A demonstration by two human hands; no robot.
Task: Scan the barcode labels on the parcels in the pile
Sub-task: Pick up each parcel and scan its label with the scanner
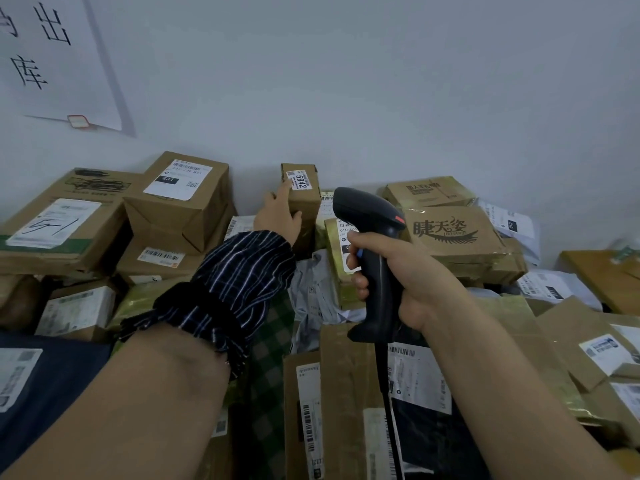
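Small upright box, centre of frame against the wall: white label reading 5942; left hand clasps its side. Scanner, black, centre right: right hand closed around the handle, head aimed toward the box. Parcel pile: fills the lower frame.

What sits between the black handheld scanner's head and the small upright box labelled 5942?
In the head view, only a yellow-taped parcel shows between the black handheld scanner and the small upright cardboard box; no hand blocks the gap.
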